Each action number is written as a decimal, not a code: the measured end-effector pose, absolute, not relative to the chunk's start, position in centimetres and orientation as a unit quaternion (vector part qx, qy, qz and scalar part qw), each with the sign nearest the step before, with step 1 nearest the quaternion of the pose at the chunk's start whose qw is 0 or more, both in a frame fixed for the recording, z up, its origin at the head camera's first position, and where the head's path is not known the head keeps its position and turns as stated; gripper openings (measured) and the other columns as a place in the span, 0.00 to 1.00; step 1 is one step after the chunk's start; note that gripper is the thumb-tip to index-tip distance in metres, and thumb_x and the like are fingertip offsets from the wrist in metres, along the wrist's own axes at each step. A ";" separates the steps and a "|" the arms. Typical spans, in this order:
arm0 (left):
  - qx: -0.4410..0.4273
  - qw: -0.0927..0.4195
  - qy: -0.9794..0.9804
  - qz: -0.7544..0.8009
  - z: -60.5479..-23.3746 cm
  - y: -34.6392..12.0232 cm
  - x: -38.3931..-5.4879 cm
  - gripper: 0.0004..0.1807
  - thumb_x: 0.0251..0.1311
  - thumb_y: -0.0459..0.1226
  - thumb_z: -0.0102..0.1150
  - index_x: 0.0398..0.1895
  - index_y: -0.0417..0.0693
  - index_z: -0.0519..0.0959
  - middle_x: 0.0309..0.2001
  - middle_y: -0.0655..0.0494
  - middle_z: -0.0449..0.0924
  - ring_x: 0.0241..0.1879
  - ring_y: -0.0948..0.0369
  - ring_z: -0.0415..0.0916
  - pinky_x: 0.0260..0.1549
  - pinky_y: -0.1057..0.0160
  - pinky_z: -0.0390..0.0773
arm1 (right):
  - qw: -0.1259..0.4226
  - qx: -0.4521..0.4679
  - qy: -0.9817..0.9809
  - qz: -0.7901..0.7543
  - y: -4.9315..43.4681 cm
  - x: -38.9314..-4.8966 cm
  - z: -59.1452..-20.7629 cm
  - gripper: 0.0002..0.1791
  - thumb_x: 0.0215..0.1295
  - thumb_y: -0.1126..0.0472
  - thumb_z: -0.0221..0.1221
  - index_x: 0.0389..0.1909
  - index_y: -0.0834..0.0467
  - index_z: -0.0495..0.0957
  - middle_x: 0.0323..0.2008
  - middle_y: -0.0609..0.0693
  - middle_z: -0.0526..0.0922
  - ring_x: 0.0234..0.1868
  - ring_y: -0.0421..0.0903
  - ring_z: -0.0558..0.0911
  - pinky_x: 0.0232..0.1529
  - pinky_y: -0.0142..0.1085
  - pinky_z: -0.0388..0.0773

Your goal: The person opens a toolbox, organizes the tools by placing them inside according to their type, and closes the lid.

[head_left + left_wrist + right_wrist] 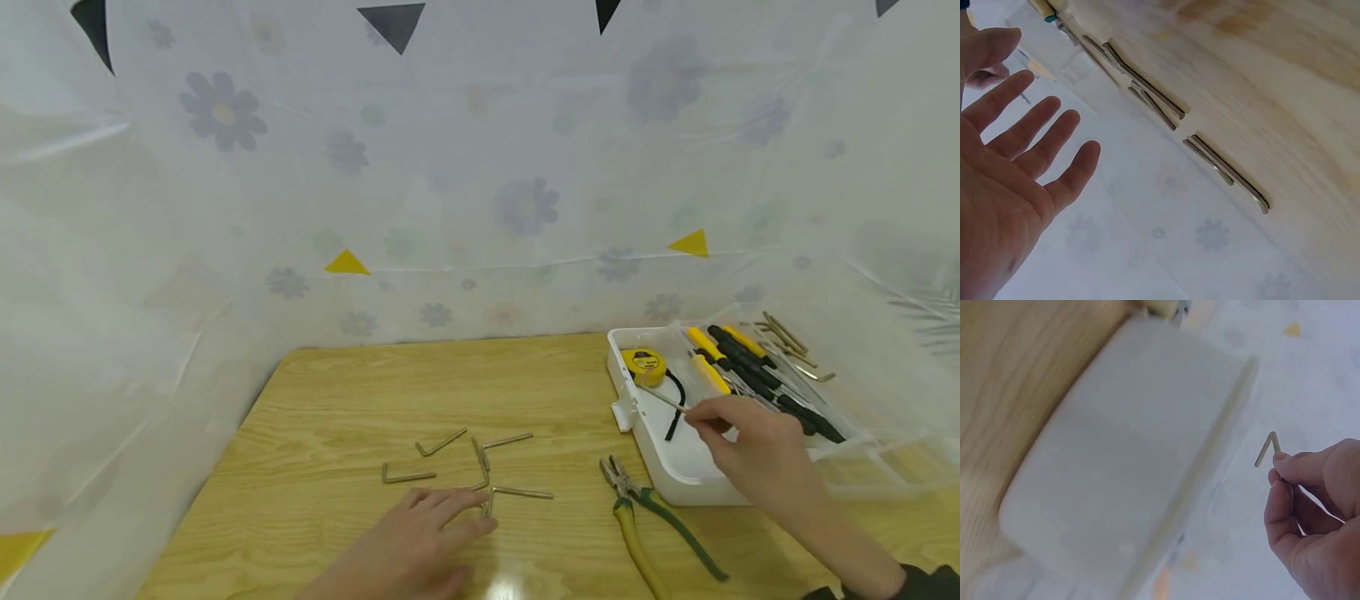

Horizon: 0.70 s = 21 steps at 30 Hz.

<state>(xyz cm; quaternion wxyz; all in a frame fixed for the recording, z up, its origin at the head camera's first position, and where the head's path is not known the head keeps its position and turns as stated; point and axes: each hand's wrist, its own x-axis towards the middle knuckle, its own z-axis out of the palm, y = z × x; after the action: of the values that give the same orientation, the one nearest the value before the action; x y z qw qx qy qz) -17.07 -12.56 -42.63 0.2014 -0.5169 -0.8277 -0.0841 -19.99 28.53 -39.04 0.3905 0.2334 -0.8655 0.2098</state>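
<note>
R hand (pixel 757 442) pinches 1 hex key (pixel 1265 449) — thin, L-bent, dull brass-col.

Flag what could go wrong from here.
The right hand pinches the L-shaped key with its fingertips, so the key might slip and drop into the white box. The left hand is close to loose keys and could scatter them. The pliers lie beside the box, where the right forearm might nudge them.

Pale floral sheeting (pixel 442 150) behind and beside a wood-grain table (pixel 330 400)
</note>
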 end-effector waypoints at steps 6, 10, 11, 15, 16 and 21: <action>-0.507 0.179 -0.840 -0.073 -42.4 -12.2 -16.8 0.28 0.52 0.48 0.65 0.59 0.60 0.72 0.64 0.59 0.68 0.55 0.62 0.73 0.47 0.58 0.76 | 0.417 0.155 -0.879 0.172 32.3 -19.8 -37.7 0.15 0.35 0.75 0.68 0.24 0.54 0.84 0.19 0.45 0.82 0.25 0.14 0.66 0.20 0.19 0.64; -0.503 0.175 -0.843 -0.076 -42.4 -12.2 -16.7 0.27 0.53 0.47 0.64 0.58 0.60 0.73 0.64 0.59 0.68 0.56 0.62 0.73 0.48 0.58 0.75 | 0.419 0.105 -0.889 0.154 34.3 -19.6 -37.0 0.12 0.39 0.76 0.67 0.25 0.58 0.84 0.19 0.51 0.82 0.28 0.07 0.59 0.19 0.18 0.61; -0.502 0.174 -0.844 -0.071 -42.3 -12.2 -16.6 0.27 0.53 0.47 0.64 0.58 0.61 0.73 0.64 0.59 0.68 0.57 0.62 0.72 0.49 0.58 0.75 | 0.420 0.094 -0.890 0.153 34.8 -19.6 -36.9 0.11 0.40 0.76 0.66 0.26 0.59 0.84 0.19 0.53 0.82 0.29 0.06 0.57 0.18 0.19 0.61; -0.499 0.160 -0.849 -0.057 -42.2 -12.3 -16.5 0.26 0.55 0.47 0.62 0.59 0.62 0.71 0.64 0.60 0.69 0.59 0.62 0.71 0.51 0.59 0.75 | 0.394 0.012 -0.903 0.169 36.4 -19.7 -36.8 0.06 0.52 0.75 0.61 0.31 0.66 0.82 0.26 0.63 0.82 0.29 0.10 0.57 0.16 0.22 0.57; -0.499 0.159 -0.850 -0.051 -42.2 -12.4 -16.5 0.26 0.55 0.47 0.62 0.59 0.62 0.71 0.64 0.59 0.69 0.59 0.62 0.71 0.51 0.59 0.75 | 0.376 -0.019 -0.910 0.176 36.7 -19.8 -36.9 0.05 0.55 0.73 0.59 0.33 0.68 0.81 0.28 0.65 0.81 0.28 0.12 0.57 0.16 0.23 0.56; -0.505 0.176 -0.843 -0.058 -42.5 -12.5 -16.5 0.26 0.56 0.48 0.62 0.59 0.61 0.72 0.63 0.60 0.70 0.57 0.62 0.72 0.49 0.58 0.75 | 0.306 -0.120 -0.925 0.190 38.4 -20.2 -37.1 0.09 0.64 0.70 0.53 0.39 0.73 0.78 0.33 0.71 0.80 0.21 0.17 0.56 0.15 0.24 0.58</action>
<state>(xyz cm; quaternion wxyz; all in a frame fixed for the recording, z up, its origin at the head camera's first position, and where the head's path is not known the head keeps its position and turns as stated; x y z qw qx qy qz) -16.54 -12.45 -42.45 0.1761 -0.5051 -0.8429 -0.0582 -20.21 38.36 -37.12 0.3061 -0.1200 -0.9251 0.1898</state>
